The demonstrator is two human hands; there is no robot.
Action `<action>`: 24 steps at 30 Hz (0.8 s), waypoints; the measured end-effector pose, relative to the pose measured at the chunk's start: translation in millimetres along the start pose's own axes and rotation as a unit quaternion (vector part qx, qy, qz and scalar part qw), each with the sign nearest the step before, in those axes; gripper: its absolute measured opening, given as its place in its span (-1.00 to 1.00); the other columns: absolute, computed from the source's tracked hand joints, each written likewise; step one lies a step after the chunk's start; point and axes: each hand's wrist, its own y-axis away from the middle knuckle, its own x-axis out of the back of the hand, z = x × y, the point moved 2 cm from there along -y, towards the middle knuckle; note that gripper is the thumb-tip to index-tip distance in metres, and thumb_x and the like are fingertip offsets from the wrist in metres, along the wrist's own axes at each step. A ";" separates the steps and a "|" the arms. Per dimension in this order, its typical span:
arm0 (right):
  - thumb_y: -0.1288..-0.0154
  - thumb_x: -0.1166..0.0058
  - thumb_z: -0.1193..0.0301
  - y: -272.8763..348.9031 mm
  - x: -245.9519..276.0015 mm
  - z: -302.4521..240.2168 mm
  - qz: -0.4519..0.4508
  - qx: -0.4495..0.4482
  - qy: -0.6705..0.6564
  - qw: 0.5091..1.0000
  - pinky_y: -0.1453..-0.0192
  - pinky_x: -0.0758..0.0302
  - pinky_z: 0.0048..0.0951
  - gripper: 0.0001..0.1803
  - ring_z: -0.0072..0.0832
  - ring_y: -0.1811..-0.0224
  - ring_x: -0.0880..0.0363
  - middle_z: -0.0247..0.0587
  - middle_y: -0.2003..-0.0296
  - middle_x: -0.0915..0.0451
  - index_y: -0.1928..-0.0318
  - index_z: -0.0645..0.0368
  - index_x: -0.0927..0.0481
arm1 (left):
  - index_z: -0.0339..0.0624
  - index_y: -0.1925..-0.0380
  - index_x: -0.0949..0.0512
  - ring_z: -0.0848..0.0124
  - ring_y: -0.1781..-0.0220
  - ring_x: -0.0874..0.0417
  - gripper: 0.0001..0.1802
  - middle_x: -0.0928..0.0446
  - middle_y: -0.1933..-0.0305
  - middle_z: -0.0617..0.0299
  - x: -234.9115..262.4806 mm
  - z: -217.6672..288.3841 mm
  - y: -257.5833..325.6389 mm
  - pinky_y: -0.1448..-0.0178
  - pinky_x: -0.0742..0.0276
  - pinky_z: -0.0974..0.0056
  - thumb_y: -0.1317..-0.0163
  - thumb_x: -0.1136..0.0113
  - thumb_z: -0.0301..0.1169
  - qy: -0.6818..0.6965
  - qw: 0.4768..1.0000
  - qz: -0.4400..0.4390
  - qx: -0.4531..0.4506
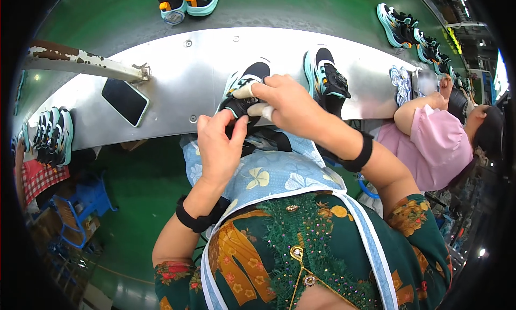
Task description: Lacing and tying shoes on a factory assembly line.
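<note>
Small black sneaker (244, 92) with teal sole and white trim sits at the near edge of the curved metal table (177, 79), toe pointing away from the person, partly hidden by both hands. Looks light, likely a child's size; upper soft and pliable, sole stiffer and rubbery, so probably not slippery or fragile. Best hold is likely the sole sides or heel; the upper would give under pressure.

Left hand (217, 148) fingers closed, pinching the black tongue or strap area at the shoe's near end. Right hand (287, 103) comes over from the right, fingers curled and gripping the upper near the top; two fingertips (244, 91) wear pale tape or covers. Black wristbands on both wrists.

Second matching sneaker (327, 76) stands just beside, to the right, untouched. Dark phone (124, 100) lies flat on the table, well apart to the left. More sneakers (185, 1) on the green belt beyond. Another person in a pink sleeve (432, 143) works at far right.
</note>
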 end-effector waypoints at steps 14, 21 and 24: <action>-0.08 -0.36 0.20 -3.6 -8.4 -0.1 0.082 -0.005 0.123 0.989 0.21 -0.37 -0.28 -0.60 -0.16 0.34 -0.51 -0.12 0.46 -0.57 0.08 0.06 -0.64 | -0.22 0.40 -0.60 0.26 0.28 -0.37 -0.82 -0.48 0.49 0.16 0.9 -4.7 -2.3 0.20 -0.37 0.20 -0.16 -0.35 -0.34 0.009 0.999 -0.021 0.030; -0.16 -0.33 0.32 -4.5 4.6 7.8 -0.007 -0.012 -0.060 0.998 0.18 -0.50 -0.26 -0.64 -0.14 0.31 -0.57 -0.05 0.36 -0.55 0.03 0.12 -0.62 | -0.25 0.29 -0.64 0.46 0.42 -0.36 -0.80 -0.41 0.49 0.23 -2.4 -8.5 1.2 0.27 -0.34 0.31 -0.24 -0.28 -0.33 0.031 0.988 -0.125 0.087; -0.18 -0.31 0.34 -3.7 3.4 6.6 0.024 -0.016 0.024 0.999 0.18 -0.50 -0.27 -0.65 -0.20 0.31 -0.57 -0.08 0.38 -0.53 0.02 0.09 -0.62 | -0.27 0.40 -0.61 0.27 0.48 -0.41 -0.75 -0.43 0.62 0.15 -2.2 -4.2 -0.6 0.33 -0.38 0.19 -0.25 -0.25 -0.27 0.019 0.993 -0.106 0.044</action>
